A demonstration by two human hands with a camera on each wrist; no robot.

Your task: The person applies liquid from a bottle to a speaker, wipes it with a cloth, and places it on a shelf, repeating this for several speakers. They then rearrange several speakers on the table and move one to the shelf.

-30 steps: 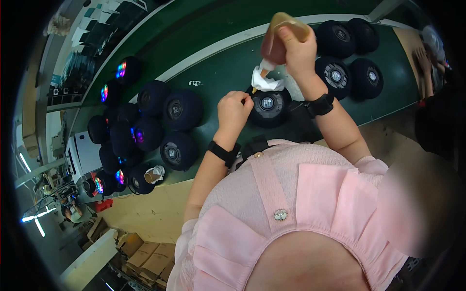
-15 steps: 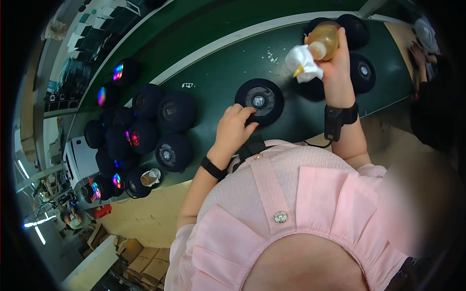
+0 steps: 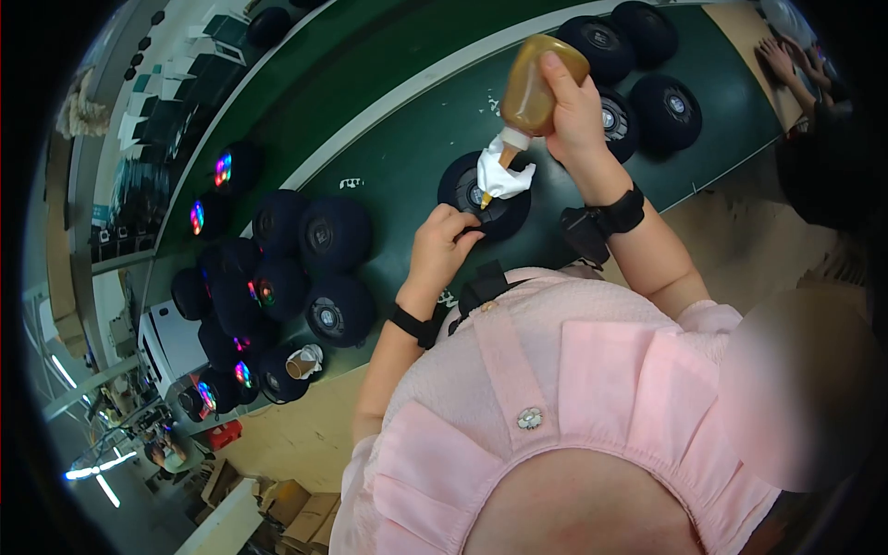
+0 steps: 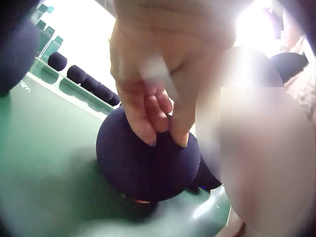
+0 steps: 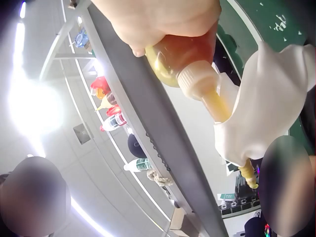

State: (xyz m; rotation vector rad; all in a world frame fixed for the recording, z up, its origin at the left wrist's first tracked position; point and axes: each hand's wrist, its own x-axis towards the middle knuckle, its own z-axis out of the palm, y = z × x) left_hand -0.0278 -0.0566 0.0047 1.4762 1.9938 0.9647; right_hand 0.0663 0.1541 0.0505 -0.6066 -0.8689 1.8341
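Note:
In the head view, a dark round speaker (image 3: pixel 507 224) lies on the green table, its ringed face up. My left hand (image 3: pixel 438 248) pinches the near-left edge of its fabric; thumb and fingertips meet the dark fabric (image 4: pixel 143 170) in the left wrist view, where the hand (image 4: pixel 163 64) comes from above. My right hand (image 3: pixel 578 125) grips an upturned squeeze bottle (image 3: pixel 535 92) of amber fluid. White cloth (image 3: pixel 504 178) wraps its nozzle, whose yellow tip (image 3: pixel 486 200) is over the speaker's face. The right wrist view shows the hand (image 5: pixel 163 17), bottle (image 5: pixel 173 59) and cloth (image 5: pixel 266 98).
More speakers stand at the left (image 3: pixel 335 231), some with coloured lights, and others at the right (image 3: pixel 666 113). A cardboard roll with white wrapping (image 3: pixel 303 363) rests on one at the lower left. White scraps (image 3: pixel 350 183) dot the table. Another person's hands (image 3: pixel 777 60) are at far right.
My right hand has brought the bottle from the right back over the speaker, nozzle down. The left fingers have drawn together at the speaker's edge. The view has shifted slightly.

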